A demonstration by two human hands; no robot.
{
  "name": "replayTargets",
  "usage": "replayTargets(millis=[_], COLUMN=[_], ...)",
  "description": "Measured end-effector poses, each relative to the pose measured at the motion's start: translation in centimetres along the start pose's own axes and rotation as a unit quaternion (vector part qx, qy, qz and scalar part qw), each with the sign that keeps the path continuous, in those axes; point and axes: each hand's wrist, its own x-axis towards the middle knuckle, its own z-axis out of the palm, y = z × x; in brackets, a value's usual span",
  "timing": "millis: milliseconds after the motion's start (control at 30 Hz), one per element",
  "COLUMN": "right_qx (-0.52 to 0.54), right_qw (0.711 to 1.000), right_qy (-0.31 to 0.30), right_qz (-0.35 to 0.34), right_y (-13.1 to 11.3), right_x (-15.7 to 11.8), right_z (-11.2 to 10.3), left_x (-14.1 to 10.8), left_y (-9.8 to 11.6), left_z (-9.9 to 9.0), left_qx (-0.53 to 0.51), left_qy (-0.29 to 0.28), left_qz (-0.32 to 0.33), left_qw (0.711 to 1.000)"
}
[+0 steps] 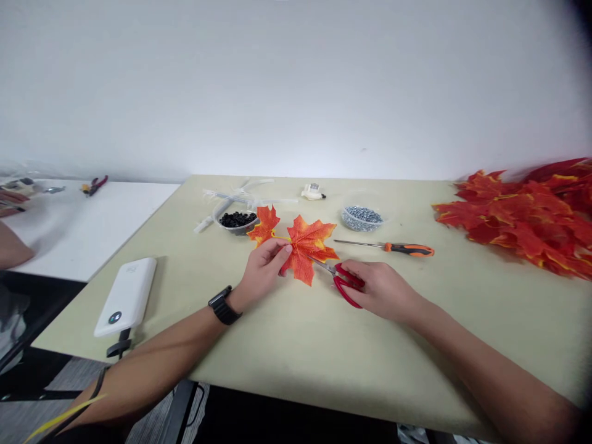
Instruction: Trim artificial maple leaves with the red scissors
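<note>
My left hand (pixel 264 268) pinches an orange-red maple leaf (pixel 311 237) near its centre, where a yellow stem joins it. A second, smaller leaf (pixel 264 226) shows just beyond my fingers. My right hand (pixel 382 288) is closed round the red handles of a pair of scissors (pixel 348 285). The scissor blades point left and reach the lower right part of the leaf; their tips are hard to make out against it. Both hands are over the middle of the pale green table (pixel 296 364).
Behind the hands are a bowl of black pieces (pixel 238 221), clear strips (pixel 226 203), a small white device (pixel 313 192) and a bowl of metal pieces (pixel 362 217). A screwdriver (pixel 409 249) and piled leaves (pixel 527 213) lie right, a power bank (pixel 126 296) left. Another person's arm (pixel 13 245) is far left.
</note>
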Motion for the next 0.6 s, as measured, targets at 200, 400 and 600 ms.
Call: replayTargets(millis=[200,400,600], right_qx=[-0.004,-0.004,0.012], right_qw=[1.0,1.0,0.999], right_qy=[0.005,0.027,0.035], right_qz=[0.0,-0.009,0.006], right_y=[0.08,-0.03,-0.12], right_x=[-0.03,-0.08,-0.18], right_z=[0.02,0.1,0.06], left_x=[-0.04,-0.04,-0.21], left_y=[0.15,-0.31,0.1], left_z=[-0.1,-0.17,-0.05], left_qx=[-0.012,-0.013,-0.018], left_qy=[0.001,-0.005,-0.03], left_qz=[-0.006,-0.015,-0.016], left_qw=[1.0,1.0,0.999])
